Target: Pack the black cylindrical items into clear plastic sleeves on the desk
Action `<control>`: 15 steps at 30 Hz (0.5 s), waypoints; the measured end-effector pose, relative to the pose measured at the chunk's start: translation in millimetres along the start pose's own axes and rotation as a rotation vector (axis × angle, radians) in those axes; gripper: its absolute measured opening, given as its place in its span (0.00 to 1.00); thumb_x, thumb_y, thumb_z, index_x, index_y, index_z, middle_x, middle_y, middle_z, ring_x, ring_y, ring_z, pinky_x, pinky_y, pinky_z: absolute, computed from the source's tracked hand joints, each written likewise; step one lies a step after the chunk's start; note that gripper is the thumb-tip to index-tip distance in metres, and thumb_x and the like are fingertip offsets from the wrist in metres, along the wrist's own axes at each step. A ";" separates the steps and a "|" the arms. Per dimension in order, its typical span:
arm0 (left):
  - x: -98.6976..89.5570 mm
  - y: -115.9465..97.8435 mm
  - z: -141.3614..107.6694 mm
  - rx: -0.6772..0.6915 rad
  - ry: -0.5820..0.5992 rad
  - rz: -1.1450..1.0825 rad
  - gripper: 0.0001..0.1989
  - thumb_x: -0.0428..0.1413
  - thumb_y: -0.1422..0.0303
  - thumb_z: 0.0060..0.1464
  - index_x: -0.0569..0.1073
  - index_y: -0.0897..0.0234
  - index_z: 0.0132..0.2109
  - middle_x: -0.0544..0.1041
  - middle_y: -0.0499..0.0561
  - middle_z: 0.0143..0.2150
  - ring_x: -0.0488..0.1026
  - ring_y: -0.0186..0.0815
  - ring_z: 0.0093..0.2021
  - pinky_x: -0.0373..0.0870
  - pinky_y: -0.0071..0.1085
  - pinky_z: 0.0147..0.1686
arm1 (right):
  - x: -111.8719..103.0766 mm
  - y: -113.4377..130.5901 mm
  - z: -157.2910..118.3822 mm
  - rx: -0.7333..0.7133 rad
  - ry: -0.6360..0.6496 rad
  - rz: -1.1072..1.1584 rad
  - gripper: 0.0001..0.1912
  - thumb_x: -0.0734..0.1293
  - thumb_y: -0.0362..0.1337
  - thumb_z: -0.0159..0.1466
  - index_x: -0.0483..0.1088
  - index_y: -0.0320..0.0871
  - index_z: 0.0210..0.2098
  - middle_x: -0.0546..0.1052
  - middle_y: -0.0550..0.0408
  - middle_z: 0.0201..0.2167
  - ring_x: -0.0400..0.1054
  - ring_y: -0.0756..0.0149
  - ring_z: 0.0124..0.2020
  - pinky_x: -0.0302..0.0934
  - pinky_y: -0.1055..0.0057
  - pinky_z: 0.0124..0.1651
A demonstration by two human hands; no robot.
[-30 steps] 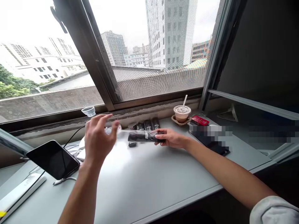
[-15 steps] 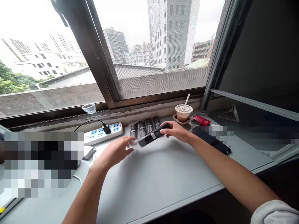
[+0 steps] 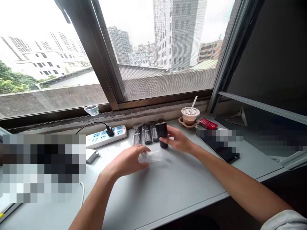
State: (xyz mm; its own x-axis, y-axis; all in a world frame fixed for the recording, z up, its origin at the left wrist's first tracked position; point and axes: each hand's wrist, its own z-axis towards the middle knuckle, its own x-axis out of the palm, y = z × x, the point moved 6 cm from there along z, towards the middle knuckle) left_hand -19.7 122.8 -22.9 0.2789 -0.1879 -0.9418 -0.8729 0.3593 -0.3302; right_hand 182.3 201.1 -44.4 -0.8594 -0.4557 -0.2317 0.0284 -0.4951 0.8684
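My right hand (image 3: 178, 139) is closed round a black, rounded, tube-like object (image 3: 162, 132), held nearly upright just above the desk. My left hand (image 3: 130, 161) has its thumb and fingers around a clear plastic sleeve (image 3: 153, 156), which looks empty and lies apart from the black object. Behind them stand several similar black objects in clear wrapping (image 3: 147, 134), in a row by the wall; the object in my right hand partly covers the row's right end. What kind of objects they are cannot be made out.
A white power strip (image 3: 106, 137) with a black plug sits at the back left. On the right are an iced drink cup (image 3: 190, 115) in a cardboard holder, a red box (image 3: 208, 124) and a dark tablet-like slab (image 3: 217, 147). A clear plastic bowl (image 3: 92, 110) rests by the window.
The black object has come out of the plastic sleeve and turned from slanting to nearly upright in my right hand. My left hand has moved slightly right and down with the sleeve.
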 end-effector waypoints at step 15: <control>-23.3 -50.2 -6.7 0.505 -0.698 0.473 0.27 0.61 0.65 0.64 0.67 0.53 0.68 0.74 0.56 0.64 0.68 0.49 0.65 0.66 0.48 0.62 | 13.5 10.6 -9.9 0.237 0.042 0.021 0.27 0.75 0.53 0.61 0.77 0.46 0.55 0.77 0.55 0.33 0.71 0.65 0.30 0.67 0.72 0.27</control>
State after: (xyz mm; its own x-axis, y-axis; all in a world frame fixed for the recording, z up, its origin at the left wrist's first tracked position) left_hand 14.9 103.0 16.1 0.2605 0.6001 -0.7563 -0.7272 0.6373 0.2552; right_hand 176.1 182.4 -42.7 -0.8381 -0.4966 -0.2261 -0.0785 -0.3002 0.9506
